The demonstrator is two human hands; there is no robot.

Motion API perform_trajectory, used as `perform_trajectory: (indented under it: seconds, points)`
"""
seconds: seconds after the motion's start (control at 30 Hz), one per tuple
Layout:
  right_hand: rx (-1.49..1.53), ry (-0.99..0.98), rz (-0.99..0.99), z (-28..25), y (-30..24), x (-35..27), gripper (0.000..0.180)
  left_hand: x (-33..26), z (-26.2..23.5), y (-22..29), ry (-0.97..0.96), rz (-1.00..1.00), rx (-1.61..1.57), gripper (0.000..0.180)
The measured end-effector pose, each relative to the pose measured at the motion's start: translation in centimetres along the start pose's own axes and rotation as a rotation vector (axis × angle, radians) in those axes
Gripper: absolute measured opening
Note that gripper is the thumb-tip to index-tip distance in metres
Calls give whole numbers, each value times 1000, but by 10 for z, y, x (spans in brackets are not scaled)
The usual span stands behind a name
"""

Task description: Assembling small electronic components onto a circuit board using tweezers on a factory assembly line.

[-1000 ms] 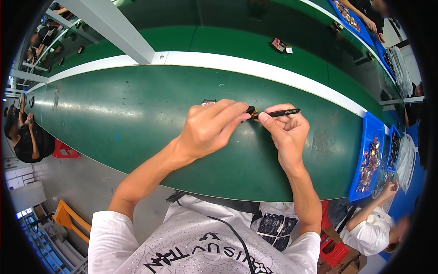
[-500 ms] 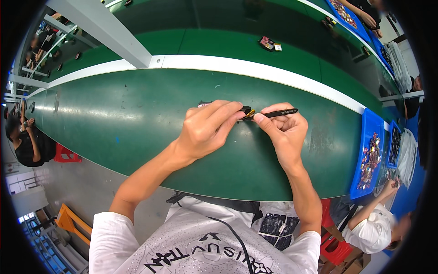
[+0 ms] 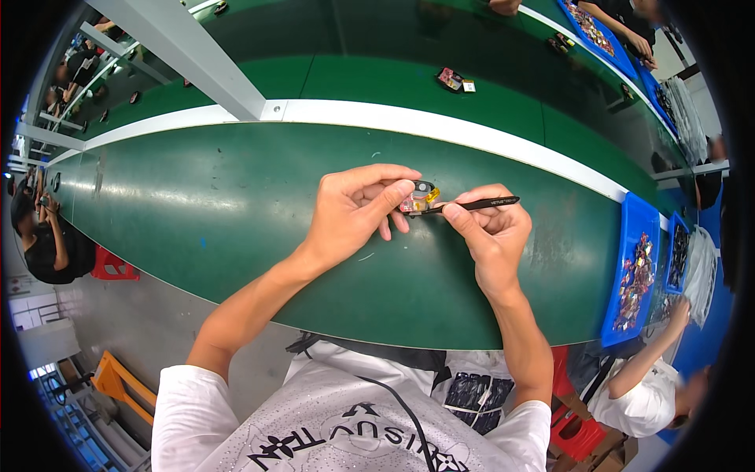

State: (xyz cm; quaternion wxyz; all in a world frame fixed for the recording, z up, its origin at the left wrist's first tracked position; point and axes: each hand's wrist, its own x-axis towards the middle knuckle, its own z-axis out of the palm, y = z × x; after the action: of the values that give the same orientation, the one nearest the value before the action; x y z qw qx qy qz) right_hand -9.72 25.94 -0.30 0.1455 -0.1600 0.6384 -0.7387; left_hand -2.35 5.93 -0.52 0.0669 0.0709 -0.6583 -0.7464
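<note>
Above the green bench, my left hand pinches a small black-cased electronic assembly between thumb and fingers. Pinkish-red and yellow-gold parts show inside its casing; finer detail is too small to tell. My right hand is closed on black tweezers, held nearly level. Their tips point left and reach the edge of the assembly beside the yellow strip. Whether the tips grip anything cannot be made out. My fingers cover part of the casing.
The green workbench lies under my hands, with a white rail behind it. Beyond runs a green belt carrying a similar unit. At right stands a blue tray of small colourful parts. A co-worker's arm is beside it.
My left hand has turned the assembly so its open side with the red parts shows. The tweezers stay at its edge, shifted slightly. The unit on the belt has moved a little left.
</note>
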Motion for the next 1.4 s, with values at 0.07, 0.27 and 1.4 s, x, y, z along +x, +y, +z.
perform_trajectory:
  seconds: [0.07,0.27,1.4]
  points:
    - [10,0,-20,-1,0,0,16,1,0,0,-17,-13,-42,27]
    - [-73,34,-204,-1,9,-4,14,2,1,0,-88,-65,-120,28]
    - [-182,85,-316,-10,16,-9,14,0,16,-3,-33,104,-24,29]
